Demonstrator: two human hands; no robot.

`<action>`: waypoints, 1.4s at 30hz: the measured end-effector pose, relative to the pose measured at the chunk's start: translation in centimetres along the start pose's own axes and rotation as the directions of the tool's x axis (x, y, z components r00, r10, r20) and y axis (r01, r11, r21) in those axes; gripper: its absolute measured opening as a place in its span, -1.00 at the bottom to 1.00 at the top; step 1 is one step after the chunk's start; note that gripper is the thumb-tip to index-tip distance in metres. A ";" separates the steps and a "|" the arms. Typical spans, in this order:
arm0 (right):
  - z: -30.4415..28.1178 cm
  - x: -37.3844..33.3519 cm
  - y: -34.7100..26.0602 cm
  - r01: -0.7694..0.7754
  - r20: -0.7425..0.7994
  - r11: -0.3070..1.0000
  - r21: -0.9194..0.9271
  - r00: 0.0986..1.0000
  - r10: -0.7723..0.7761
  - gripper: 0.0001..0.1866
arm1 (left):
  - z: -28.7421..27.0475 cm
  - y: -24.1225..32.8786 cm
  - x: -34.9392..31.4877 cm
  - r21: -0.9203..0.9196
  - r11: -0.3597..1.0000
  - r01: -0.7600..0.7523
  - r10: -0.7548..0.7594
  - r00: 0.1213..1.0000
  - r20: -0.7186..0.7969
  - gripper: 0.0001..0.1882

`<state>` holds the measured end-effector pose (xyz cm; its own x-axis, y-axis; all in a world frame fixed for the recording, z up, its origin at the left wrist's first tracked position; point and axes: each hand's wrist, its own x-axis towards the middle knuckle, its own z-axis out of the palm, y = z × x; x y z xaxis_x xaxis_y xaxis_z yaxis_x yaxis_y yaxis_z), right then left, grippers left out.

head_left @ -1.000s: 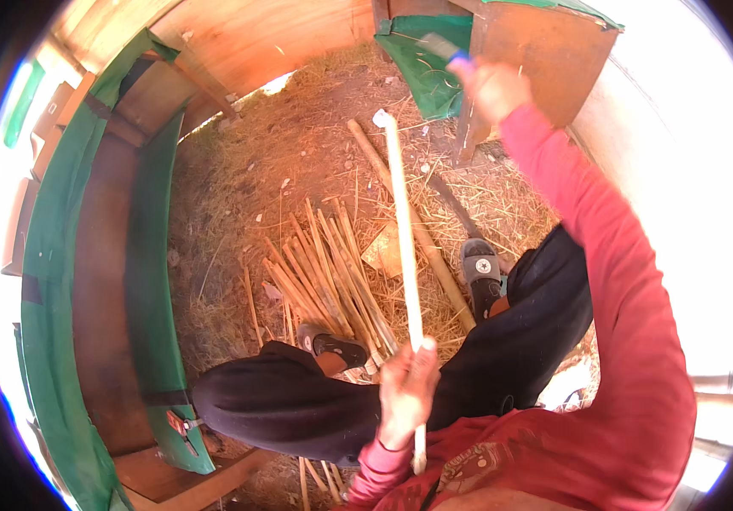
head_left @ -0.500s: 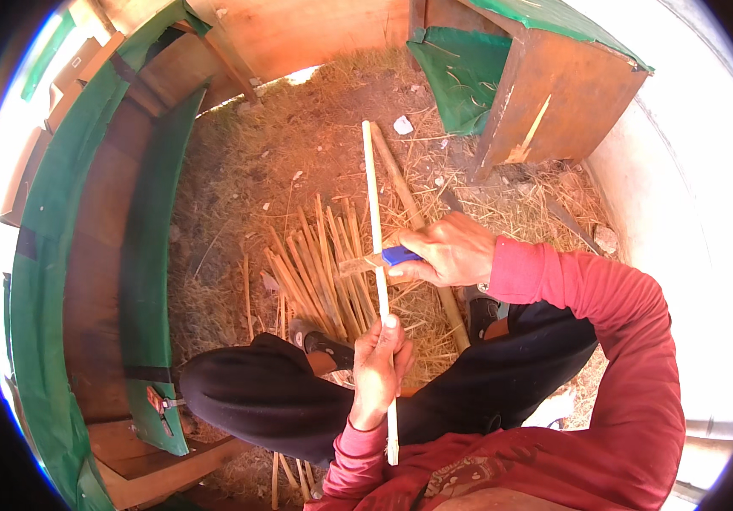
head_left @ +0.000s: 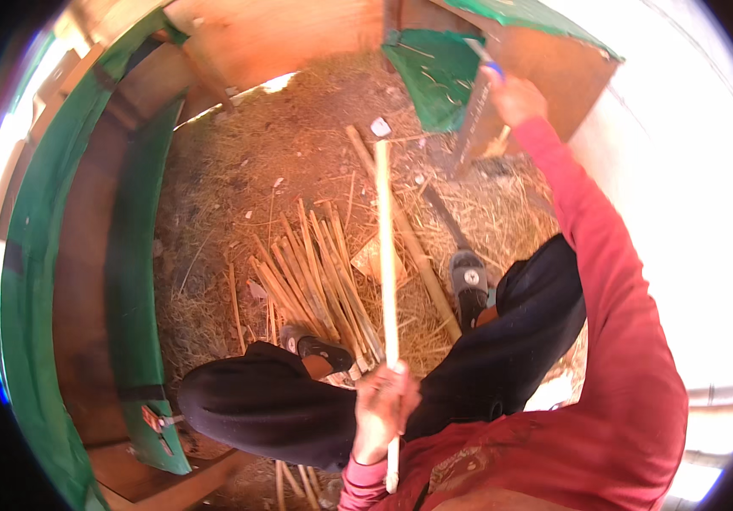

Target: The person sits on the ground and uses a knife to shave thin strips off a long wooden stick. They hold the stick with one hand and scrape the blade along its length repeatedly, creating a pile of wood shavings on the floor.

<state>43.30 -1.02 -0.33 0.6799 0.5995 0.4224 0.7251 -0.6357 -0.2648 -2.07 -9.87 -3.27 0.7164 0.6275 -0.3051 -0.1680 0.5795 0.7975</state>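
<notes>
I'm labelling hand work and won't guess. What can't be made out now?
In the head view:
Blue-handled knife: blade edge blurred; the right hand hides most of its handle.
Pale stick: the left hand covers its gripped part.
Split sticks: the left sandal and left trouser leg hide some near ends.
Thick pole: the right trouser leg hides its near end.
Wooden cabinet: cut off by the upper edge.

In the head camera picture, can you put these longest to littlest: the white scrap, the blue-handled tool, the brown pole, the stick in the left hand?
1. Pale stick, though being nearer the camera makes it look bigger
2. Brown pole, partly hidden
3. Blue-handled tool
4. White scrap
</notes>
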 end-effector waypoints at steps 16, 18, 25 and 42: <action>-0.4 -16.6 -11.2 0.675 0.173 0.535 0.509 0.528 -0.831 -0.58 | -1.1 0.3 3.9 -0.256 0.963 0.082 -0.091 0.995 -0.026 -0.50; -0.3 -16.6 -10.9 0.682 0.168 0.537 0.497 0.532 -0.830 -0.58 | -0.8 0.3 3.8 -0.222 0.972 0.079 -0.097 0.993 -0.073 -0.50; 1.2 -4.7 -4.9 0.307 -0.039 0.950 0.052 0.952 -0.305 -0.42 | -0.8 -2.0 2.2 -0.188 0.970 0.155 -0.151 0.988 0.035 -0.49; -0.9 -15.6 -9.2 0.652 0.267 0.598 0.465 0.541 -0.798 -0.48 | -0.5 -1.6 3.2 0.247 0.966 0.077 -0.046 0.990 -0.131 -0.47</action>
<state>25.95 -4.97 -3.75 -0.1812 0.9611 0.2086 0.9283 0.2372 -0.2862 0.15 -8.46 -5.81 0.6285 0.6629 -0.4069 0.0602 0.4801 0.8751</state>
